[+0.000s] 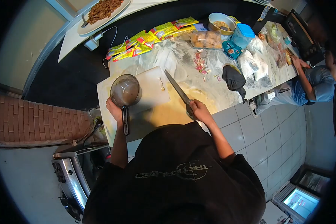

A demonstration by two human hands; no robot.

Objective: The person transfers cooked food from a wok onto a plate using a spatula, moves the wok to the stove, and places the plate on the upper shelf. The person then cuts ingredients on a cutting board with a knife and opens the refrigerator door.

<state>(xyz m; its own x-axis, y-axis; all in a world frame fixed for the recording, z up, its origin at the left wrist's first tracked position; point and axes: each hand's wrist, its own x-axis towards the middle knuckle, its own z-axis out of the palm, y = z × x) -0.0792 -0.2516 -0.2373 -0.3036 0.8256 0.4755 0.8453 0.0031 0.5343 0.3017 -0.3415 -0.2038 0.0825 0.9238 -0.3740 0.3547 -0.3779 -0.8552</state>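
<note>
My right hand [198, 110] is closed round the handle of a large knife [178, 88], whose blade points away to the upper left above the table. At the near left side of a dark-handled saucepan [124, 92], my left hand [115, 111] has its fingers curled against the pan; part of the hand is hidden behind it. Something pale and brownish shows inside the pan, which sits over the left part of a white cutting board [150, 84]. A small pale piece [161, 84] lies near the board's right end.
Yellow packets [148, 39] line the table's back. Reddish peelings [200, 62], a clear box of brown food [206, 39], a bowl [221, 23], a blue-lidded container [243, 35] and plastic bags [253, 64] lie farther right. Another person [313, 84] works at the right end. A stove [71, 179] stands lower left.
</note>
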